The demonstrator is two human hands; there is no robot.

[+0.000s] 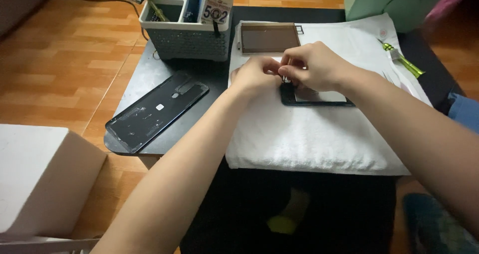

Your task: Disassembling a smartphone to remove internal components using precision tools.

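A dark opened phone body (319, 98) lies on a white towel (319, 139) spread over a black table (149, 79). Both of my hands meet over the phone's left end. My left hand (255, 74) has its fingers curled, pinching near that end. My right hand (313, 67) covers the phone's upper part, fingertips pressed together on a small part (285, 77) I cannot make out. What each hand grips is hidden by the fingers.
A black phone back cover (155, 110) lies on the table's left. A grey slotted organiser basket (185, 22) with tools stands behind it. A small clear tray (268, 38) and a green-handled screwdriver (403, 59) rest on the towel. A white box (42, 179) sits lower left.
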